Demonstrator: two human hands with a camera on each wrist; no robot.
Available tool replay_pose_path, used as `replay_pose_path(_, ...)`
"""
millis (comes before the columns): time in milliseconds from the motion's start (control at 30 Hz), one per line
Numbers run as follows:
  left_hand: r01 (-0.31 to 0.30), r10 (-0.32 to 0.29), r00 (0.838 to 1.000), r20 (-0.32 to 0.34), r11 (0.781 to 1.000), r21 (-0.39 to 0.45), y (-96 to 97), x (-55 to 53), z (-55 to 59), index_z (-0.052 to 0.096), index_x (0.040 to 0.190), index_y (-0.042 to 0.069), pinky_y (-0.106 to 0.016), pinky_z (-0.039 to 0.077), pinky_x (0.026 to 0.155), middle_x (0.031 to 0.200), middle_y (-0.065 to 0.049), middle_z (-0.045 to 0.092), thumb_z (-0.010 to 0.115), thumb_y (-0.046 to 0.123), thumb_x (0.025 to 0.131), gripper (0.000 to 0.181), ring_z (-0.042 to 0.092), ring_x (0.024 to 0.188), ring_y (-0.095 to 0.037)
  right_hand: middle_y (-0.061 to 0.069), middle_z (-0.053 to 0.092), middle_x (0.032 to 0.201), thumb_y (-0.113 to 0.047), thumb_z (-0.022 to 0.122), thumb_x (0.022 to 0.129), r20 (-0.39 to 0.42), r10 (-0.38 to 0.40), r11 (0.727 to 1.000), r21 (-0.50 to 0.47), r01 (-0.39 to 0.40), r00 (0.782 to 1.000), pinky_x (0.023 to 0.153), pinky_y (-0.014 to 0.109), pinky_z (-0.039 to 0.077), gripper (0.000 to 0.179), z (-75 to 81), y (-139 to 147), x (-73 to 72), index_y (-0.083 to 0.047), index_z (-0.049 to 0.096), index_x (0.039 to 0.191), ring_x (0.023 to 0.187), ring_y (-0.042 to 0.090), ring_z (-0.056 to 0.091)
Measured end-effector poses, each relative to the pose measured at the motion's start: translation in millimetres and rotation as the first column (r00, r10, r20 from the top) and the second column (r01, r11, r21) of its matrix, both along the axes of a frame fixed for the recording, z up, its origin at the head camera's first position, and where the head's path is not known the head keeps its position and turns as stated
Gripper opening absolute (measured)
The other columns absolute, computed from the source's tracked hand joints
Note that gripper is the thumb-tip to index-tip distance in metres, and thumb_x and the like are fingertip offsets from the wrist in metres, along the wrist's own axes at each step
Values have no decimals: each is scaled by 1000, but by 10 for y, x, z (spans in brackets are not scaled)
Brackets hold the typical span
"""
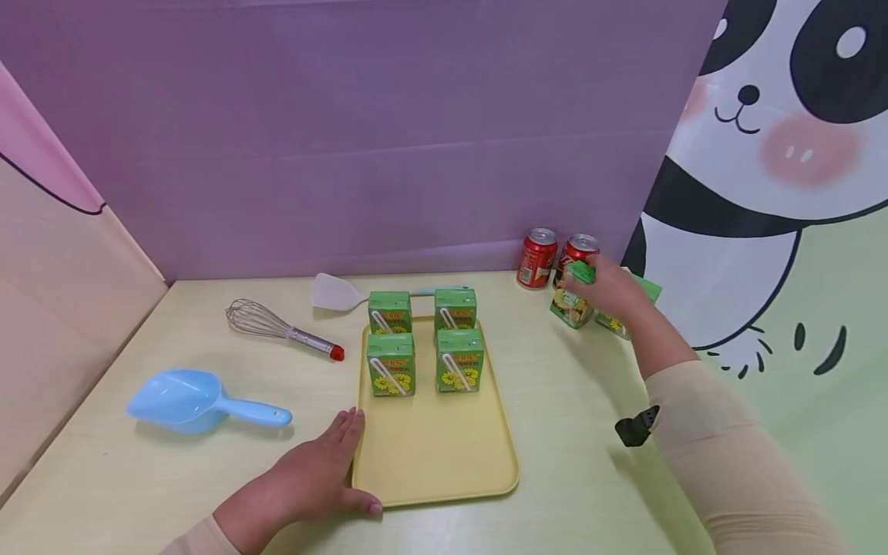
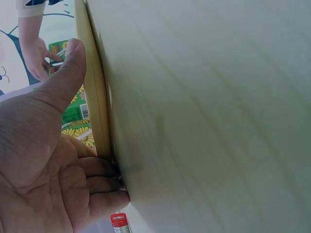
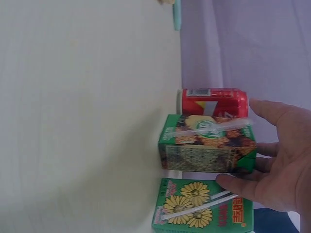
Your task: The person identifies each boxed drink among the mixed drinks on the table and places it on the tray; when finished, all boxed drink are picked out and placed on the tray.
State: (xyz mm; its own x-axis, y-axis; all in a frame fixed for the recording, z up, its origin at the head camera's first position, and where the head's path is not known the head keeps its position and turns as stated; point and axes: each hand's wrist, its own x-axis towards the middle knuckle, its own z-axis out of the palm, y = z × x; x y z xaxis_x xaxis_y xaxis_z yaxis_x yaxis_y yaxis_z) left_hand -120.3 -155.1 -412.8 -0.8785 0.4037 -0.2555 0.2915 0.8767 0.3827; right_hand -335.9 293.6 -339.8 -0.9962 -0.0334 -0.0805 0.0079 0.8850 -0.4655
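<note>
My left hand [image 1: 315, 474] lies at the left edge of the yellow tray [image 1: 444, 455], fingers extended along its side and thumb at the near corner. In the left wrist view, the left hand's palm [image 2: 48, 165] shows beside the tray's rim [image 2: 97, 97]. On the tray's far half stand several green chrysanthemum drink cartons [image 1: 391, 366] with straws. At the back right, my right hand [image 1: 613, 289] grips the top of a green and brown drink carton [image 3: 206, 143]. Whether this carton touches the table cannot be told. Close beside it stands another chrysanthemum drink carton [image 3: 204, 206].
Two red cans [image 1: 536, 260] stand at the back, near the right hand. Behind the tray lies a white spatula [image 1: 336, 293], partly hidden by cartons. A whisk [image 1: 284, 327] and a blue scoop [image 1: 201, 401] lie on the left. A purple backdrop [image 1: 347, 154] borders the table.
</note>
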Motion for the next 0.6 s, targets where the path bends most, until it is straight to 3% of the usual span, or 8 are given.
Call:
replay_pose_path(200,0,0,1000,0,1000,-6,4,-6,3,23,153,-4,-53,36,111,161,-21,22,73,73,64,128,22,149,-35,32,39,142,-45,61,94,-30,1,999,39,0,1000,104,64,38,83,-93,7,-50,6,26,149,127,49,40)
replay_pose_path(367,-2,2,1000,2,1000,-13,3,-5,4,22,153,-4,-52,36,112,161,-21,22,73,73,64,128,22,149,-34,30,36,146,-45,63,94,25,-13,1000,-21,14,1000,105,65,36,83,-138,-4,-56,2,25,151,131,49,37)
replay_pose_path(600,-3,3,1000,10,1000,-5,7,-2,8,22,153,-4,-52,35,112,161,-20,22,74,72,64,128,22,149,-34,26,40,146,-44,62,94,67,46,998,-49,-42,997,106,64,37,80,-296,41,-48,-1,26,150,131,47,40)
